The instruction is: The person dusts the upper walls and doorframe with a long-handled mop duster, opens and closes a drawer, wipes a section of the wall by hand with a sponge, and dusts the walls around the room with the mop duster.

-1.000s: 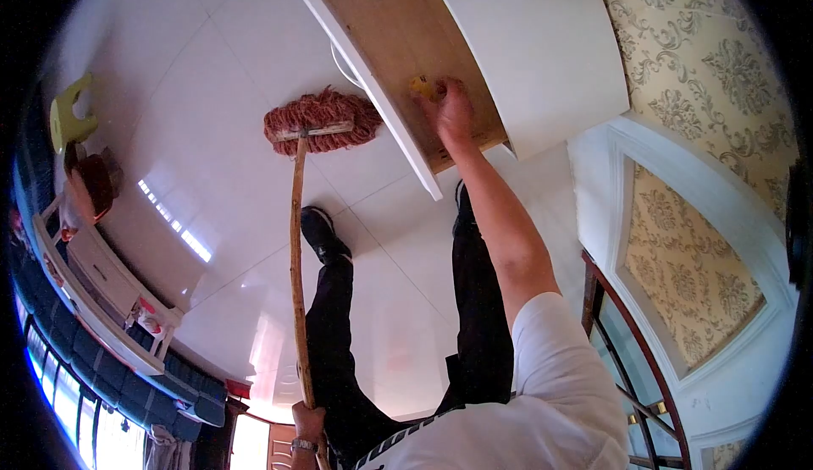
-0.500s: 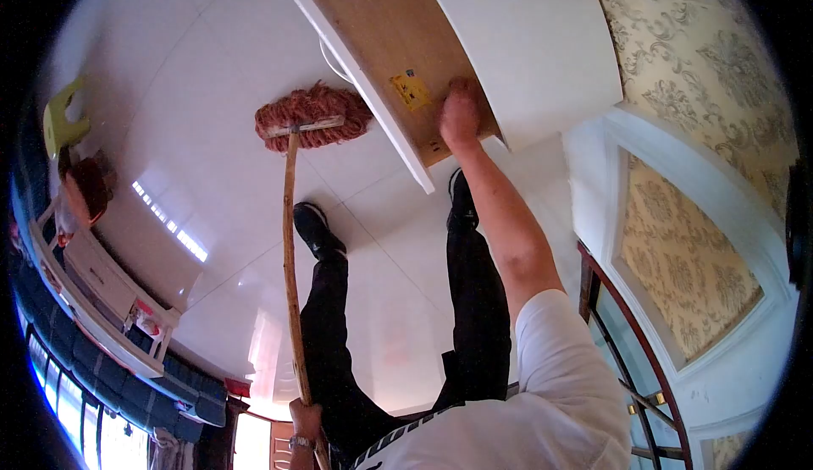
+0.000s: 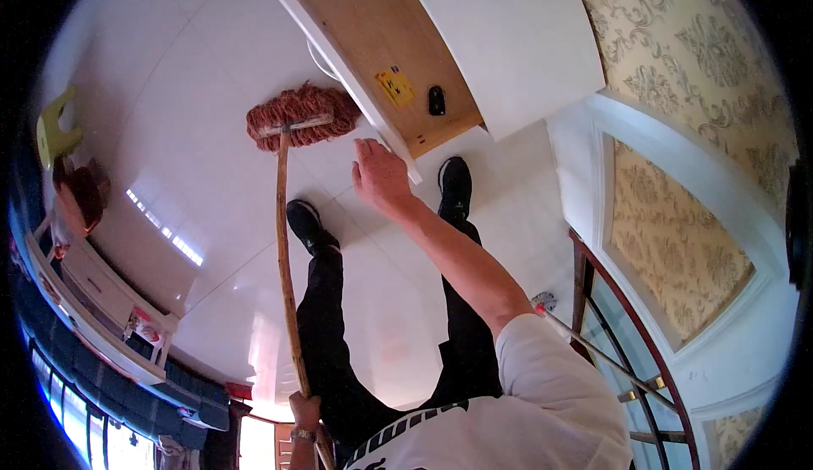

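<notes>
My left hand (image 3: 306, 411) is closed around the long wooden handle of a mop (image 3: 286, 250), low in the view. The mop's reddish-brown strand head (image 3: 305, 114) rests on the floor beside a pulled-out drawer (image 3: 364, 30). Just outside the drawer's white front panel is my right hand (image 3: 383, 178), fingers loosely bent and apart, holding nothing. Inside the drawer lie a yellow card or packet (image 3: 395, 86) and a small black object (image 3: 436, 100) resembling a key fob.
The drawer sits under a white cabinet top (image 3: 517, 38). At the left are a yellow-green stool (image 3: 58, 127) and a white table-like piece (image 3: 102, 301). A stick with a bristly end (image 3: 593, 343) leans near the dark-framed glass door (image 3: 631, 360) on the right.
My right hand has left the drawer's inside and moved left, past its front panel. The black object now shows where the hand was. My left hand keeps holding the mop.
</notes>
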The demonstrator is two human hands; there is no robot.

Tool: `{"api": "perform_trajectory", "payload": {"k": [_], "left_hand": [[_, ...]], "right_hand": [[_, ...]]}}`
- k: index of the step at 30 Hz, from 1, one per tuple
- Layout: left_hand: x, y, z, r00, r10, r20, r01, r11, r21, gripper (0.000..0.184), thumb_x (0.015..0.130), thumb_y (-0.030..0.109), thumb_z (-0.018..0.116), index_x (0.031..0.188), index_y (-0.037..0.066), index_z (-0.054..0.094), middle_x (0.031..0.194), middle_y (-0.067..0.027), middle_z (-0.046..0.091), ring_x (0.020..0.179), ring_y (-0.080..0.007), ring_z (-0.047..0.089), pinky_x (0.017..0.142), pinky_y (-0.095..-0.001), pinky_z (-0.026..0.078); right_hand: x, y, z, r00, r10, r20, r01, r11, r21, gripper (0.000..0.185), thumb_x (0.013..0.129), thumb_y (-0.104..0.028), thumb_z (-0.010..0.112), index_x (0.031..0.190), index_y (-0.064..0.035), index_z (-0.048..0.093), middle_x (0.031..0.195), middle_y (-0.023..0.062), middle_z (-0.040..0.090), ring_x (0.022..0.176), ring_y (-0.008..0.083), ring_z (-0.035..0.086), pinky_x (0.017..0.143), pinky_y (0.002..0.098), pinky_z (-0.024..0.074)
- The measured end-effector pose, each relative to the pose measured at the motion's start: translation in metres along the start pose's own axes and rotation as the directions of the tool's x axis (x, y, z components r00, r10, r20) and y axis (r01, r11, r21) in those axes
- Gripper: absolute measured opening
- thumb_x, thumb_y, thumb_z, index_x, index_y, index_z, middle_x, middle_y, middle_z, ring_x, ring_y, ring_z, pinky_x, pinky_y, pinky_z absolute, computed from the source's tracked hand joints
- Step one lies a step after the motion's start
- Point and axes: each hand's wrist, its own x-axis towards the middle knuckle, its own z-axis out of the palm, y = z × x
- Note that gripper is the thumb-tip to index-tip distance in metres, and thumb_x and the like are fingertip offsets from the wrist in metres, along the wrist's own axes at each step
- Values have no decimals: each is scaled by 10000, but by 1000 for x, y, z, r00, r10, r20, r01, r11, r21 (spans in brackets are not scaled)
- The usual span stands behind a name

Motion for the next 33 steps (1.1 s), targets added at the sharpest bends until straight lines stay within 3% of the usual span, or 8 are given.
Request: {"api": "perform_trajectory", "payload": {"k": [4, 7, 15, 18, 24, 26, 28, 33], "left_hand": [[2, 0, 0, 998, 64, -19, -62, 996, 69, 177, 593, 84, 571, 625, -89, 552, 542, -138, 547, 510, -180, 514, 476, -377, 413], [-3, 10, -4, 998, 55, -24, -55, 998, -6, 178, 595, 89, 573, 624, -86, 553, 541, -138, 549, 502, -187, 518, 470, -382, 414], [1, 5, -4, 1000, 26, -7, -26, 999, 35, 210, 598, 113, 587, 638, -90, 552, 539, -141, 546, 496, -199, 517, 466, -390, 409], [2, 1, -3, 998, 65, -8, -65, 998, 20, 205, 602, 113, 585, 629, -85, 541, 531, -133, 538, 488, -196, 510, 458, -387, 403], [0, -30, 3, 993, 115, 20, -116, 993, 38, 140, 612, 87, 576, 591, -30, 502, 504, -81, 494, 449, -180, 489, 401, -341, 380], [-9, -26, -1, 985, 171, 38, -174, 980, 97, 127, 616, 76, 575, 580, -12, 491, 496, -64, 481, 439, -173, 491, 382, -327, 378], [-31, -19, -6, 993, -79, 89, 92, 982, -163, 135, 638, 59, 572, 564, 15, 469, 486, -57, 479, 399, -160, 498, 336, -306, 369], [-67, -38, -17, 971, -195, 137, 231, 911, -341, 150, 662, 40, 561, 565, 21, 448, 429, -40, 436, 334, -141, 453, 296, -289, 339]], "right_hand": [[8, 1, 1, 991, 132, -4, -132, 988, -78, 520, 753, -131, 595, 1192, 41, 375, 1009, 222, 571, 918, 344, 589, 750, 396, 498], [12, 10, -7, 985, 172, -12, -172, 985, 4, 544, 752, -131, 594, 1210, 42, 358, 1054, 255, 563, 947, 356, 585, 775, 407, 497], [27, 45, -36, 962, 265, -67, -268, 963, -38, 539, 752, -115, 584, 1218, 0, 337, 1084, 257, 544, 964, 408, 558, 832, 455, 460], [34, 67, -42, 962, 204, -180, -227, 967, -117, 544, 761, -131, 567, 1229, 53, 359, 1071, 271, 556, 984, 377, 572, 846, 452, 470], [48, 82, -76, 949, 226, -221, -253, 962, -104, 499, 770, -130, 544, 1212, 24, 370, 1045, 247, 572, 977, 366, 575, 841, 458, 468], [50, 84, -83, 929, 366, -51, -370, 923, -108, 457, 783, -159, 532, 1183, 12, 395, 1007, 228, 591, 938, 366, 591, 817, 468, 474], [52, 83, -83, 935, 346, -82, -353, 930, -103, 443, 787, -172, 526, 1171, 13, 405, 997, 228, 595, 923, 372, 594, 806, 476, 476], [68, 78, -89, 891, 451, -53, -453, 890, -40, 379, 778, -184, 551, 1104, -8, 470, 1000, 217, 600, 920, 378, 587, 819, 458, 461]]}}
